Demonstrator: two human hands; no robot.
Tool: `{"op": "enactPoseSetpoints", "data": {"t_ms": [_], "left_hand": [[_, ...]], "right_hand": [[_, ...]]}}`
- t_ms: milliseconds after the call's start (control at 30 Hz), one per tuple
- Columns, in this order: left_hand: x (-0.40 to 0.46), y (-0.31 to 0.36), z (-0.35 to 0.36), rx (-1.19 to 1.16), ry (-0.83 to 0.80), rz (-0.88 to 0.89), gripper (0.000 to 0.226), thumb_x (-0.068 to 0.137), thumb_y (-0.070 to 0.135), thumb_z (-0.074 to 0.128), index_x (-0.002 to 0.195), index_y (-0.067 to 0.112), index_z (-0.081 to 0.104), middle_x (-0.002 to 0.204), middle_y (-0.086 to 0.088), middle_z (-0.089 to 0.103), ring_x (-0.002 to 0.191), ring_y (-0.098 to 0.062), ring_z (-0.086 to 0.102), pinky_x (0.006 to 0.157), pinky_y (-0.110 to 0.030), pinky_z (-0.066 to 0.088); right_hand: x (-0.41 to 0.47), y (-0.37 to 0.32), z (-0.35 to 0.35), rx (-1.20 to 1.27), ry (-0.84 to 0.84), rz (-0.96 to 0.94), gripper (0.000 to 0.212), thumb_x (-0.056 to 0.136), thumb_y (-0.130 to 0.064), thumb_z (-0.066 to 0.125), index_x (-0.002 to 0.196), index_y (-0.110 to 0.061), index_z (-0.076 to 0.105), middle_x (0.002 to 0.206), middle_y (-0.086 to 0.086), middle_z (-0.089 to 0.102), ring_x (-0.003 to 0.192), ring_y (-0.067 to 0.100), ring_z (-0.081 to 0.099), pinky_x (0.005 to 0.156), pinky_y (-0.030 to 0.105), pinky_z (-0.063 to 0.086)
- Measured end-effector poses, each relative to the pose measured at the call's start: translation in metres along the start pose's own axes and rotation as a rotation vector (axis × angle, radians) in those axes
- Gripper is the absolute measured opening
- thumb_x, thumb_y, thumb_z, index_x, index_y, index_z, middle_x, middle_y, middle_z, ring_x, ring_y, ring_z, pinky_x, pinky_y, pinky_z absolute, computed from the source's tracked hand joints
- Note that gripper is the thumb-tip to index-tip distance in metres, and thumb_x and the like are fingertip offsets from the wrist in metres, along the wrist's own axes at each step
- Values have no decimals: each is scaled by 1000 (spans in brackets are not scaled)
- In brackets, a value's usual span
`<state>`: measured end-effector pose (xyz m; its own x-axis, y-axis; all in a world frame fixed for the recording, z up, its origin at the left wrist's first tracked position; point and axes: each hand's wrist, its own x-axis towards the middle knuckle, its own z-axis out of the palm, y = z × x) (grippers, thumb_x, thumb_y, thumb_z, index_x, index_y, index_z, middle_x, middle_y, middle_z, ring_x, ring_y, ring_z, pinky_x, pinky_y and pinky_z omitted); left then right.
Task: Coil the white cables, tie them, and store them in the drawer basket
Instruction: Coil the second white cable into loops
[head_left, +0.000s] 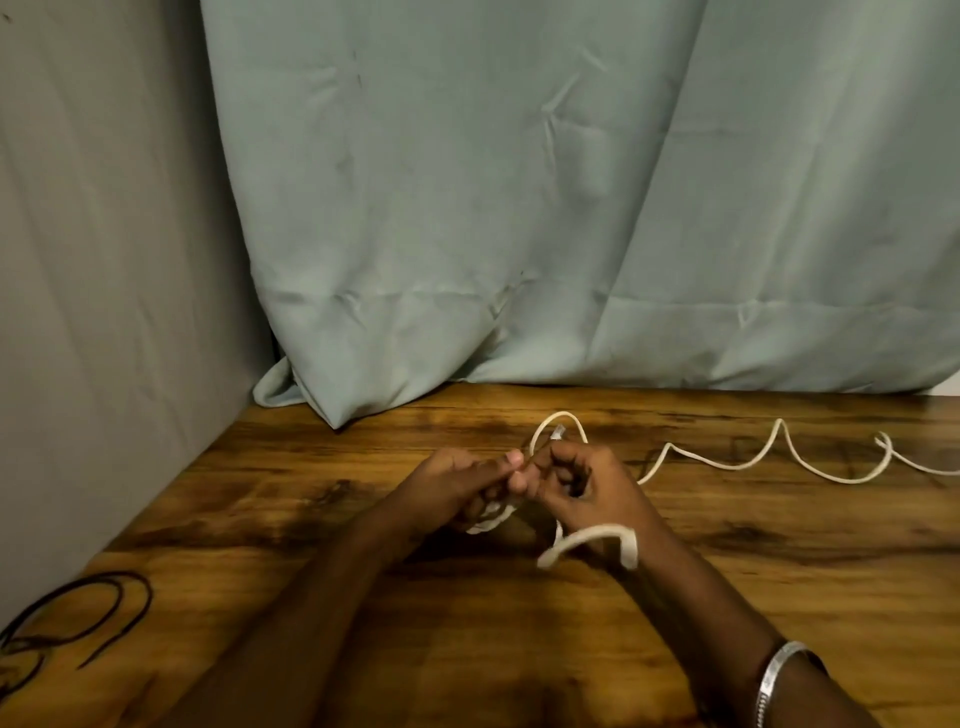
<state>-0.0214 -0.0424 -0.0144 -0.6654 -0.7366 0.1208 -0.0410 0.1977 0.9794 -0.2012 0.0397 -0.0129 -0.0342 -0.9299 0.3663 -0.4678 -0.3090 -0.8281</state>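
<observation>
coiling step was underway: left hand (457, 483) & right hand (576, 483) both had fingers curled on the white cable (727, 464) above the counter (363, 519) (rest trailed right), next needing more slack drawn in.

Both hands meeting at mid-table, forearms converging from the near edge.
Left hand (457, 486) and right hand (582, 483) touch, fingers curled, pinching white cable (727, 462).
</observation>
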Motion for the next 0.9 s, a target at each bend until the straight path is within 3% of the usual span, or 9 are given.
{"op": "enactPoseSetpoints", "data": {"t_ms": [67,133,233,300,433,567,633,800,900], "left_hand": [[3,-2,-4,-42,78,3,52,83,57,68,51,20,52,43,-2,36,37,-11,27,41,-19,23],[4,-2,-7,-37,149,1,53,87,57,65,53,19,51,43,-3,36,38,-12,27,42,-20,24],[7,-5,-8,-2,232,3,50,96,41,60,53,17,50,42,0,39,35,-10,31,41,-18,27],[9,-7,-7,6,259,28,50,97,35,61,52,16,50,42,-1,41,35,-11,34,41,-17,28],[12,-13,-7,50,305,73,51,95,39,64,51,17,52,46,-7,44,40,-18,39,45,-22,31],[12,-13,-7,64,325,119,52,92,42,65,51,13,50,48,-10,45,45,-20,42,48,-25,33],[10,-11,-5,46,315,136,50,95,36,65,52,15,50,50,-9,45,47,-19,41,48,-24,33],[6,1,2,-189,251,55,47,98,29,54,55,13,46,39,0,33,32,-8,25,38,-16,20],[4,7,3,-308,181,48,44,94,37,55,57,16,42,38,3,25,33,-7,18,38,-16,15]], "right_hand": [[-1,-6,0,191,53,83,36,91,-51,68,95,-17,75,79,3,76,69,17,72,59,34,57],[4,-8,-3,289,221,150,43,92,-53,55,95,-15,75,71,-1,71,58,10,63,54,29,48],[8,8,-10,1,533,-36,45,106,-56,42,98,-23,71,74,-5,69,65,12,63,59,37,51],[6,14,-13,-204,638,-216,41,108,-52,39,102,-23,68,77,-7,66,69,14,62,59,42,51],[-2,0,-1,-423,575,-615,25,106,-24,53,100,-8,72,84,-1,66,69,13,59,58,34,48],[-9,-13,19,-555,440,-869,16,101,-14,66,95,-3,76,83,5,69,69,16,62,58,33,51],[-12,-17,31,-477,354,-854,12,100,-9,66,105,-3,75,92,5,71,77,15,65,67,28,52],[2,-7,36,-547,232,-483,47,105,-13,52,152,-12,48,143,3,57,125,16,56,102,33,52],[4,-4,31,-699,249,-461,51,98,-12,55,148,-16,51,131,2,62,112,17,56,90,33,51]]}}
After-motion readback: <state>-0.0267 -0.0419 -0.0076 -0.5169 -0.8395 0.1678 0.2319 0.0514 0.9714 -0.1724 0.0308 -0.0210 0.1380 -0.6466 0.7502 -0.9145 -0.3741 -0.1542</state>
